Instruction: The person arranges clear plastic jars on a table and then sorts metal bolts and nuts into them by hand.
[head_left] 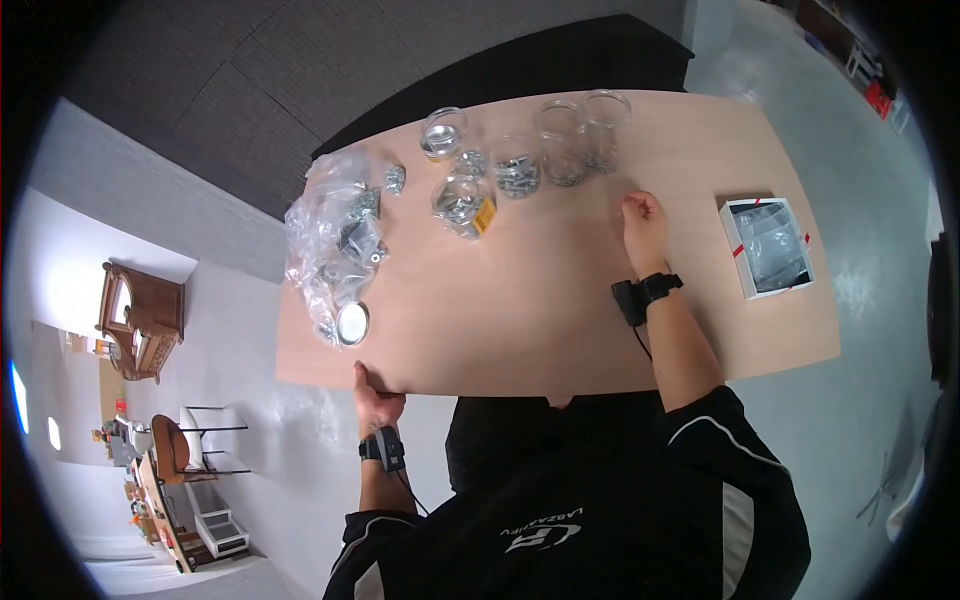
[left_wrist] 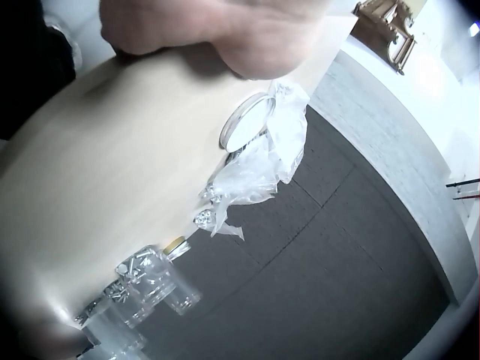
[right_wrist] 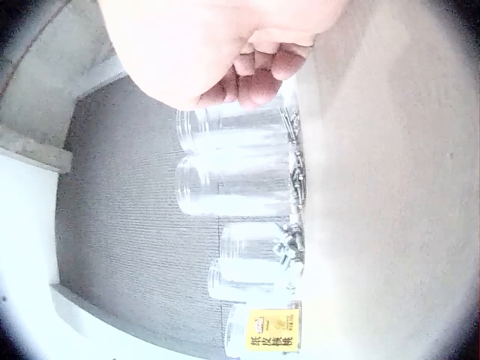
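Note:
My left hand (head_left: 378, 406) is at the front edge of the table (head_left: 540, 330), holding nothing that shows. Just beyond it lies a round white-faced lid (head_left: 352, 324), next to a heap of clear plastic bags (head_left: 312, 225) with metal hardware inside. The right hand (head_left: 646, 230) rests on the table with loosely curled fingers and nothing in them. Past it stand tall clear jars (right_wrist: 238, 184) with screws at the bottom. To their left are a jar of bolts (head_left: 517, 178) and a jar with a yellow label (head_left: 463, 208).
A white box (head_left: 740, 262) holding a clear plastic bag sits at the table's right side. Toward the back are a clear jar (head_left: 440, 128) and a small bag of hardware (head_left: 395, 180). Beyond the table's far edge is a dark surface (head_left: 500, 70).

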